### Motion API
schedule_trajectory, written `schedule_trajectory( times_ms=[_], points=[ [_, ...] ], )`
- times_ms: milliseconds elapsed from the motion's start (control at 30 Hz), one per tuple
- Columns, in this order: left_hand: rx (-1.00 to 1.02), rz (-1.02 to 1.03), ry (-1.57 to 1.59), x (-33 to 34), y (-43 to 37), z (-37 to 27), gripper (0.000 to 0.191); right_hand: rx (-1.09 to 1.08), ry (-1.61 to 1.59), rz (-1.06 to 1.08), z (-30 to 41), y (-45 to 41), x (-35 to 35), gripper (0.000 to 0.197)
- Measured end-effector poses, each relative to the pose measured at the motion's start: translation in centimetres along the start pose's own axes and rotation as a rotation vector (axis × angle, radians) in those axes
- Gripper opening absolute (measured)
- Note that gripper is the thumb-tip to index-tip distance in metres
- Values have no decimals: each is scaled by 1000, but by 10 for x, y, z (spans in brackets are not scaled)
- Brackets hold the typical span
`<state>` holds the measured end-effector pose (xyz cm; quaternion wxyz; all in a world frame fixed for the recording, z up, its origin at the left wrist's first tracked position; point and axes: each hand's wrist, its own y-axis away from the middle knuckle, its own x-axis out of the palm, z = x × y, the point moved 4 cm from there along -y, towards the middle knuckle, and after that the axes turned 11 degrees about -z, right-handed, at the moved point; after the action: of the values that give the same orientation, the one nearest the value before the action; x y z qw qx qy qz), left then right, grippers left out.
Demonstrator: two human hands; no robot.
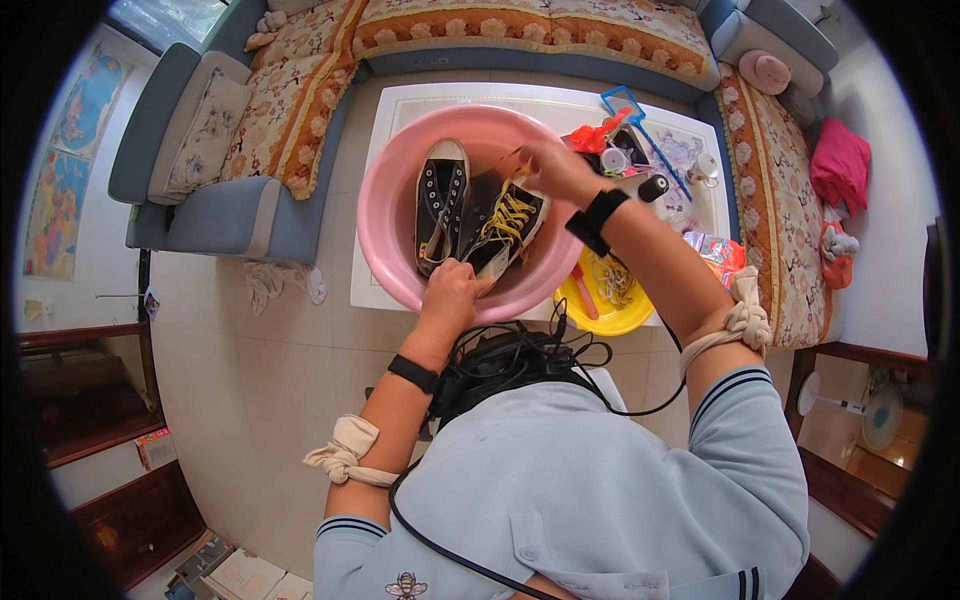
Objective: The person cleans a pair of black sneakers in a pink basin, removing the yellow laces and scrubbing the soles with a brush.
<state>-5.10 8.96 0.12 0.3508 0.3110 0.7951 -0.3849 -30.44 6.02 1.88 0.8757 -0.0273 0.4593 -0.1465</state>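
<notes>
A pink plastic basin (373, 225) with murky water stands before me, and a pair of black canvas sneakers sits in it. The left sneaker (441, 202) has bare eyelets and no lace. Loosened yellow shoelaces (510, 214) cross the front of the right sneaker (491, 251). My left hand (452, 292) grips the right sneaker at its heel, by the near wall of the basin. Over that sneaker's toe, my right hand (555, 174) pinches the yellow lace; motion blur softens the fingertips.
Beside the pink basin, a yellow basin (634, 319) holds pale shoelaces (615, 279) and a red-handled brush (585, 291). A blue-framed net (660, 154), a dark bottle (653, 187) and a mug (703, 169) crowd the table's right side. Black cables (517, 349) lie across my lap.
</notes>
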Motion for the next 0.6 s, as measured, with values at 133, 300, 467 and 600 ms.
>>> schedule_trajectory(
  times_ms=[133,300,467,600],
  points=[
    [16,10,-10,2,-2,-3,21,-195,75,298,31,41,55,22],
    [6,29,-18,0,-3,-5,21,-115,116,202,34,44,63,13],
    [-36,-13,13,1,-1,0,21,45,81,58,-8,35,29,10],
    [-33,-15,69,0,-2,-2,20,356,277,53,-1,46,2,15]
  ],
)
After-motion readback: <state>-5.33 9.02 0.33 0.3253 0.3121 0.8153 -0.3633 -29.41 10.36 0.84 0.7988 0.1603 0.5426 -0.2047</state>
